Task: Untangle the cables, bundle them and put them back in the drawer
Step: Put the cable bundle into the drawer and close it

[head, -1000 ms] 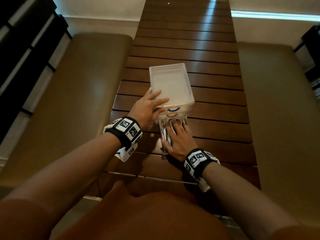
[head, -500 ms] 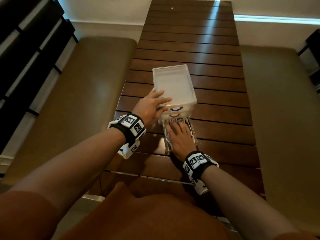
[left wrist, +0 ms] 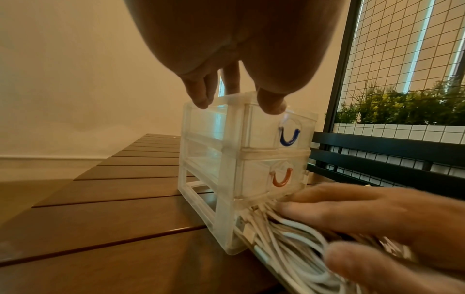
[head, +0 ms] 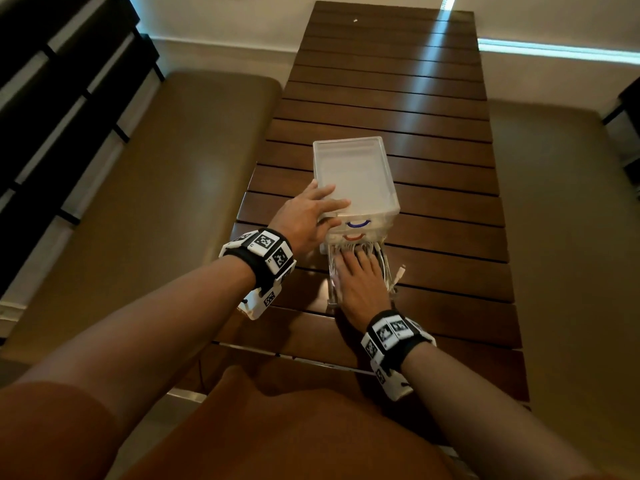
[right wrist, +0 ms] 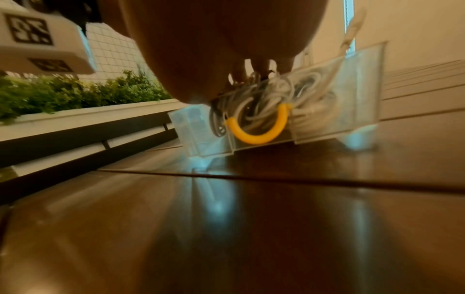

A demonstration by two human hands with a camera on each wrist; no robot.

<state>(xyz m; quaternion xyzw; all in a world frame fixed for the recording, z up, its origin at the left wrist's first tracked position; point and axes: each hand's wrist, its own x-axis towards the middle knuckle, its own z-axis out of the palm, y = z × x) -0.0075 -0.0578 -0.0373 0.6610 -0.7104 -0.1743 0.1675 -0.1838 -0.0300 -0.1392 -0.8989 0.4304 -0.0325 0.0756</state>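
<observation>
Head view: since a second ago both hands hold much the same places, but a white plug end now lies out on the slats, right of the right hand. Left hand lies with straight fingers on the near-left corner of the clear plastic drawer unit, thumb on its front. Just below that hold, the bottom drawer, transparent with a yellow U-handle, stands pulled out. Right hand presses flat, fingers spread, on the glossy white cables coiled inside it. Dark slatted wooden table beneath.
</observation>
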